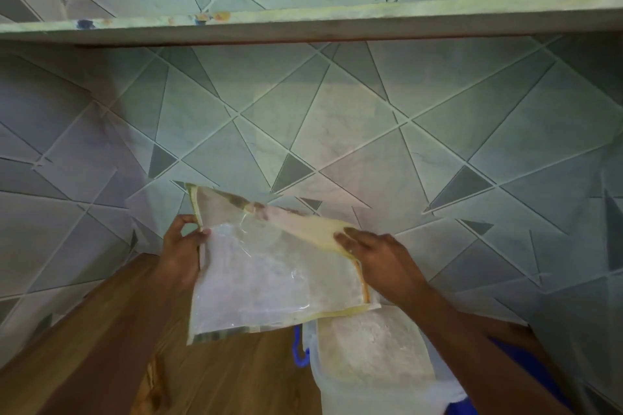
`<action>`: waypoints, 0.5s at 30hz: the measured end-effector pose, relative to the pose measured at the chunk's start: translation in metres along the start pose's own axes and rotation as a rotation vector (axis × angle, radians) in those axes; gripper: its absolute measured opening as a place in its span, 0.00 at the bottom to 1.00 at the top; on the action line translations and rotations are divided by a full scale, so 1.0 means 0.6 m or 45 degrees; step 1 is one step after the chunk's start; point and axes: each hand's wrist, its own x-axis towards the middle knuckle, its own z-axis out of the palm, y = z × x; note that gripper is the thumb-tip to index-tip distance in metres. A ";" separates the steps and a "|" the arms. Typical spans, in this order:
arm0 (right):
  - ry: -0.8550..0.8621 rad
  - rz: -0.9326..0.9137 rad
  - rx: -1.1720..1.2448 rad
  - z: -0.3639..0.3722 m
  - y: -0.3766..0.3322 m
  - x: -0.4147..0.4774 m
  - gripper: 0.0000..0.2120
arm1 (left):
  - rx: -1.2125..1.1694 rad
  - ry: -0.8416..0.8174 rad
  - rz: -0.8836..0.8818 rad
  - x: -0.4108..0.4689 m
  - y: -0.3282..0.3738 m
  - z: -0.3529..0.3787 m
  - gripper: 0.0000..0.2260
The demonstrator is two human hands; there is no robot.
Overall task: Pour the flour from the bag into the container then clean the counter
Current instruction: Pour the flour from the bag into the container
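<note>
While the flour bag (269, 273) hung at 6 o'clock in the view, its lower corner sat just over the container (320, 377), which stood on the wooden counter (209, 377) at 5 o'clock from the bag. The left hand (182, 246) gripped the bag's edge at 9 o'clock, fingers curled round it and the thumb pinching the front. The right hand (374, 253) lay open at 2 o'clock, straight fingers pressed flat on the upper corner.

A mound of flour (374, 347) already filled the container, and the bag looked mostly slack and dusted inside, so the pour seemed close to done. The risk lay in the overlap: only one corner of the bag hung above the container's opening, while the rest hung over bare counter. A shake or tap to loosen clinging flour could send it past the rim onto the wood. The flat right hand gave little hold if the limp plastic slid.

Much stayed uncertain. The bag's mouth could not be picked out, nor any falling stream. The right thumb was hidden behind the plastic. The container ran off the bottom edge, a blue clasp (298, 347) showing at its 9 o'clock side, and the blue shape under the right forearm could not be identified.
</note>
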 end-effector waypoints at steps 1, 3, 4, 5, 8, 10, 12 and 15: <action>-0.065 -0.019 0.006 0.013 -0.005 -0.004 0.41 | -0.006 -0.054 -0.023 0.000 -0.002 -0.005 0.17; -0.187 -0.057 -0.008 0.028 -0.009 -0.012 0.43 | -0.051 -0.115 -0.102 0.000 -0.008 -0.013 0.14; -0.237 -0.078 -0.010 0.037 -0.010 -0.017 0.43 | -0.063 -0.134 -0.145 0.007 -0.019 -0.022 0.14; -0.281 -0.105 -0.008 0.046 -0.009 -0.022 0.44 | -0.125 -0.134 -0.186 0.023 -0.035 -0.042 0.14; -0.398 -0.173 -0.004 0.074 -0.003 -0.038 0.43 | -0.038 -0.334 -0.137 0.050 -0.072 -0.087 0.12; -0.418 -0.193 0.020 0.086 -0.001 -0.048 0.41 | -0.002 -0.360 -0.252 0.009 -0.039 -0.073 0.15; -0.360 -0.201 0.058 0.091 0.001 -0.055 0.39 | 0.023 -0.408 -0.387 -0.018 -0.021 -0.058 0.19; -0.317 -0.074 0.118 0.087 0.002 -0.054 0.35 | -0.026 -0.416 -0.485 -0.034 -0.022 -0.055 0.22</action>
